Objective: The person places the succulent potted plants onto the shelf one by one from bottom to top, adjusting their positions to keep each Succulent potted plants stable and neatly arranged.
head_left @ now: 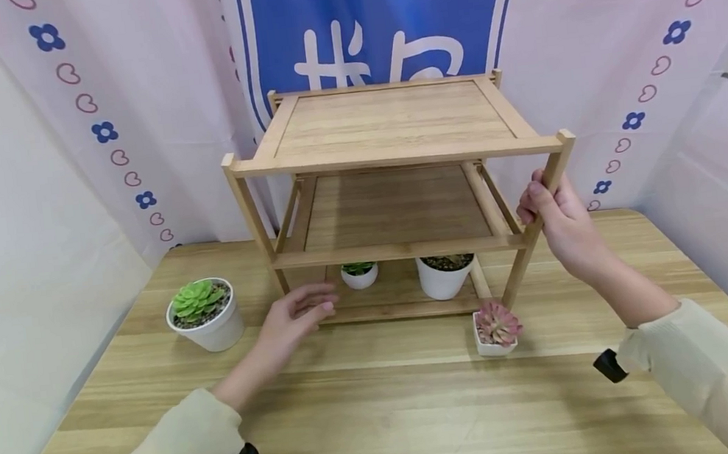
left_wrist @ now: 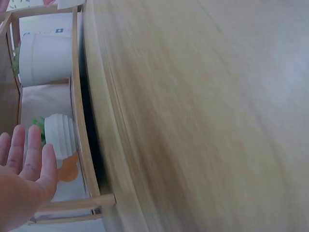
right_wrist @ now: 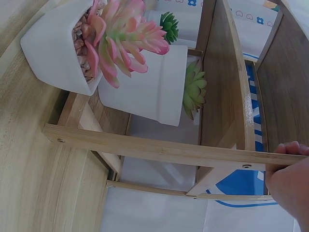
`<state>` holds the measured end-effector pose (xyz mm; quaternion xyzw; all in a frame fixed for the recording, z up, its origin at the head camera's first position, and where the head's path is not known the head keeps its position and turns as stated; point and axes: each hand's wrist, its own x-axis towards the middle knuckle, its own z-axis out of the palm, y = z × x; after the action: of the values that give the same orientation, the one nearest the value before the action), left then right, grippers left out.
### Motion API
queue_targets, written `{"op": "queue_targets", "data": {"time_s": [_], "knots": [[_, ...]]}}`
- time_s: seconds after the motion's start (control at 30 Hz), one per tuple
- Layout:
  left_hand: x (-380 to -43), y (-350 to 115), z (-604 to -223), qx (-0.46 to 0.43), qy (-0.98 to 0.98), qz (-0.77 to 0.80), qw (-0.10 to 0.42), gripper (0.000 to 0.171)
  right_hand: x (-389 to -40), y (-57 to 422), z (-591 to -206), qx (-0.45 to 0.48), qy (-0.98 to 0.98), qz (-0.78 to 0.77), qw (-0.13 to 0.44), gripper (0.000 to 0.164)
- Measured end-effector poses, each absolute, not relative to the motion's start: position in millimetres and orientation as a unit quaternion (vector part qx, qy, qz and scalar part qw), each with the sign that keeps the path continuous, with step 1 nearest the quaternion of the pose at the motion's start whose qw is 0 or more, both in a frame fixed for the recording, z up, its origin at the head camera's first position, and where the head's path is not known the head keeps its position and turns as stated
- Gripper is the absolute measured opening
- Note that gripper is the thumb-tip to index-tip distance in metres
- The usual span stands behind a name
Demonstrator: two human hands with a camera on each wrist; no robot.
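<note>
A three-tier wooden shelf (head_left: 386, 121) stands on the table against the back cloth. My right hand (head_left: 562, 225) grips its front right post, fingers and thumb curled round the wood; the right wrist view also has this hand (right_wrist: 292, 176) on the post. Beside the lower left of the shelf, my left hand (head_left: 290, 323) is held with relaxed fingers and nothing in it. On the bottom tier sit a small white ribbed pot (left_wrist: 60, 135) with a green plant and a larger white pot (head_left: 443, 280) with a succulent. The upper tiers carry nothing.
Left of the shelf stands a white pot (head_left: 218, 331) with a green succulent. Near the shelf's front right foot is a small white pot (head_left: 497, 348) with a pink succulent (right_wrist: 125, 38). The wooden table (head_left: 398, 423) extends in front, with cloth walls at the sides.
</note>
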<state>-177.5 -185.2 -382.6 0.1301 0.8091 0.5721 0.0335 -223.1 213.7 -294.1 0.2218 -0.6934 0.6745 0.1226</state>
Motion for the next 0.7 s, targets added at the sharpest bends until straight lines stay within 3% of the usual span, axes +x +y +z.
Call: {"op": "queue_targets", "data": {"time_s": [0.33,0.7], "knots": [[-163.5,-202.3,-374.4,0.139,0.815,0.563,0.01,0.036,-219.5,214.3,-296.4,0.218,-0.693,0.676,0.126,0.013],[-159.5,-213.8,-362.5,0.182,0.798,0.574,-0.013,0.038,-222.7,213.5,-294.3,0.217,-0.697,0.672,0.124,0.01]]}}
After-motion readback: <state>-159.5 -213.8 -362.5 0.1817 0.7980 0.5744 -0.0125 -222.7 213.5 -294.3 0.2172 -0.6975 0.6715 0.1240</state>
